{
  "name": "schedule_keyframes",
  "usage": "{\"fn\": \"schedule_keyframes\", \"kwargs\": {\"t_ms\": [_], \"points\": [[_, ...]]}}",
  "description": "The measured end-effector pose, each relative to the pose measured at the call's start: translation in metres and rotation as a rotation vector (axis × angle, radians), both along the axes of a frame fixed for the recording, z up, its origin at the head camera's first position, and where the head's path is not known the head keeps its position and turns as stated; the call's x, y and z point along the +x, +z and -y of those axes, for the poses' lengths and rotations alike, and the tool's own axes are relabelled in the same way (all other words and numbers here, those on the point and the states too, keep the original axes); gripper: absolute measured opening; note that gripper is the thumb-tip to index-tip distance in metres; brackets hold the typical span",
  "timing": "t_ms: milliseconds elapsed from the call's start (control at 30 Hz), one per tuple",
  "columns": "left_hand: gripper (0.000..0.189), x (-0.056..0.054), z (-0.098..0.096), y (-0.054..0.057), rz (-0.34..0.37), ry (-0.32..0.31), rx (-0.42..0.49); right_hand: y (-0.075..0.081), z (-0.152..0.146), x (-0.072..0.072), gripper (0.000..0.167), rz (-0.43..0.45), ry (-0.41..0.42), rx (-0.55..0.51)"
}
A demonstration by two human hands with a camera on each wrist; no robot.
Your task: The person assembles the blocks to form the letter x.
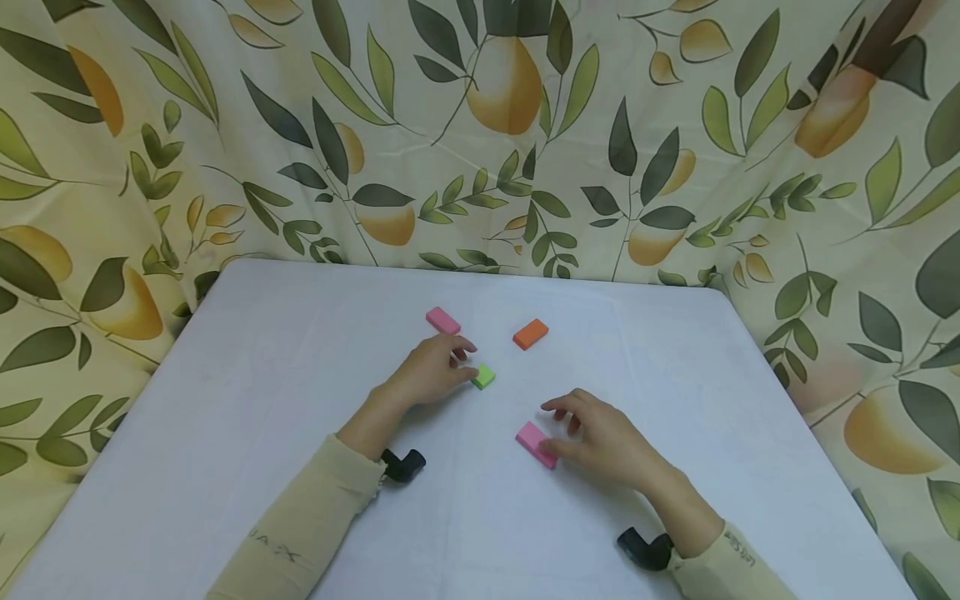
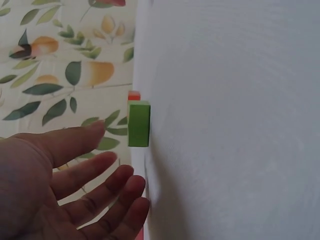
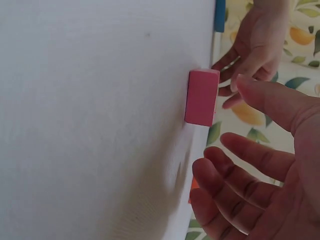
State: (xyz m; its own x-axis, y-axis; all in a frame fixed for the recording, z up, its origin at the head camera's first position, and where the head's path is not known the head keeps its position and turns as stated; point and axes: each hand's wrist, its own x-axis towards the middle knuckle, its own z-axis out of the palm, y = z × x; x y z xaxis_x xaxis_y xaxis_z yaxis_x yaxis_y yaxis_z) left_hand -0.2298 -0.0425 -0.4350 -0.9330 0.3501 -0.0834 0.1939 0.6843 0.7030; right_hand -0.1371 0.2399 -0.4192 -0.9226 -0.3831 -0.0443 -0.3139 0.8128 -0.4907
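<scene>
My left hand (image 1: 431, 371) hovers beside a small lime-green block (image 1: 484, 377), its fingers loosely bent. In the left wrist view a gap shows between that hand (image 2: 85, 187) and the green block (image 2: 139, 124). Nearer me, a pink block (image 1: 534, 442) lies close to the thumb of my right hand (image 1: 603, 437). The right wrist view has the pink block (image 3: 202, 97) standing apart from the fingers of this hand (image 3: 265, 175), with nothing in its grasp. A second pink block (image 1: 442, 320) lies just beyond the left hand, partly hidden by it.
An orange block (image 1: 531, 334) lies farther back on the white table (image 1: 300, 350). At the top of the right wrist view a blue piece (image 3: 219, 15) is partly cut off. Fruit-patterned cloth (image 1: 510, 200) hangs behind the table. Each wrist carries a black camera (image 1: 403, 466).
</scene>
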Motion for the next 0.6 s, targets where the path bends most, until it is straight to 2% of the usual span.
{"fn": "schedule_keyframes", "kwargs": {"t_ms": [267, 600], "points": [[0.034, 0.0012, -0.0061, -0.0054, 0.022, 0.010, 0.000, -0.0012, 0.0056, 0.0038, 0.042, 0.034, 0.005, 0.002], [0.031, 0.0017, -0.0097, -0.0082, -0.013, -0.011, -0.015, -0.0040, 0.0100, 0.0056, 0.041, 0.054, 0.011, 0.011]]}}
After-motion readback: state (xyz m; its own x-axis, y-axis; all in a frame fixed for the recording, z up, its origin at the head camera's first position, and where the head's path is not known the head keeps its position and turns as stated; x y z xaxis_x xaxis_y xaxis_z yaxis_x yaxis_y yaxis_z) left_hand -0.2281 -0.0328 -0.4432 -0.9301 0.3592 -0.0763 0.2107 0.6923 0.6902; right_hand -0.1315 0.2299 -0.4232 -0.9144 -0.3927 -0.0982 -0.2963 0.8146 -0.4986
